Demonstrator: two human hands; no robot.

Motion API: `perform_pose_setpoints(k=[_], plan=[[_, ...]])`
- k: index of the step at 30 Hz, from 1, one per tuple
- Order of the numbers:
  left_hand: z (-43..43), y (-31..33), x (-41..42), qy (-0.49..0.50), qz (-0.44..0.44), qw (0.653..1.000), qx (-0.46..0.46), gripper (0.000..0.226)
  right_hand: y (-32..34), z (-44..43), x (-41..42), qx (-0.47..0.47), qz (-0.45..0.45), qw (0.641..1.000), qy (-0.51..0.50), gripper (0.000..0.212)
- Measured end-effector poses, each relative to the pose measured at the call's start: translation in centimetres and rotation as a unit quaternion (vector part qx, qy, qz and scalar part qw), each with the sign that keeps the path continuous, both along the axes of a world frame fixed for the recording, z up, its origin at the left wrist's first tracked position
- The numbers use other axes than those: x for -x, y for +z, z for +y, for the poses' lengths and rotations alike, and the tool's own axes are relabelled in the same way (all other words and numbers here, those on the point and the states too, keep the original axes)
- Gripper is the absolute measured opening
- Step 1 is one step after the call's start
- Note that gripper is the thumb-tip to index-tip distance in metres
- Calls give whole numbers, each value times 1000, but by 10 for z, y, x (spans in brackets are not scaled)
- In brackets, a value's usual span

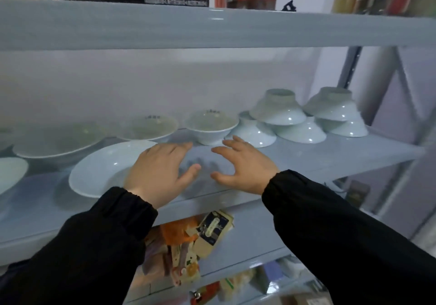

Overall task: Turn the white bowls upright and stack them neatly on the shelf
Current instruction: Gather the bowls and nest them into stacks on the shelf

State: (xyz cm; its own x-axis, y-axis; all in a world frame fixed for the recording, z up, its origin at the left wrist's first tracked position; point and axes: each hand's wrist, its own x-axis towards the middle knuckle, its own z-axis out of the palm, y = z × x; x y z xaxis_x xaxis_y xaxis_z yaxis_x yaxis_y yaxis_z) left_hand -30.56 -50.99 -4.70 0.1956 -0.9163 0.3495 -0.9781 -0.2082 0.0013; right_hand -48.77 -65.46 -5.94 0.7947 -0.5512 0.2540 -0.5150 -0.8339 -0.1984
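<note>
Both empty: left hand (pixel 160 170) and right hand (pixel 245 165) hover spread open just in front of the small upright bowl (pixel 210 130). Upside-down bowls (pixel 278 113) sit piled just right of it on the shelf (pixel 330 158). Looks like mid-flipping to me; next move is probably grabbing the nearest one.

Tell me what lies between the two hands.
Only bare shelf between the left hand and right hand, in the head view; neither holds anything.
</note>
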Motion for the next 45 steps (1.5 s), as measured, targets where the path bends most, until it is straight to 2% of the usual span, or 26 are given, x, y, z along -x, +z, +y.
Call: perform_pose_setpoints(k=[7, 13, 18, 26, 34, 42, 45], plan=[[-56, -16, 45, -40, 2, 999, -3, 75, -1, -48, 64, -9, -7, 999, -48, 72], [-111, -24, 81, -20, 6, 1000, -14, 79, -7, -107, 97, 5, -19, 999, -33, 69], [-144, -36, 108, -2, 15, 1000, -15, 78, -8, -161, 117, 51, -6, 999, -7, 71], [-165, -40, 131, 49, -8, 998, -32, 78, 21, -240, 102, 204, 54, 976, 44, 77], [-163, -36, 121, 71, -6, 997, -19, 76, 33, -272, 71, 210, 82, 974, -1, 87], [-140, -31, 106, 69, -18, 997, -23, 76, 35, -264, 67, 218, 31, 975, -40, 72], [-125, -21, 96, 73, -16, 997, 1, 73, 44, -248, 63, 175, -114, 977, -34, 70]])
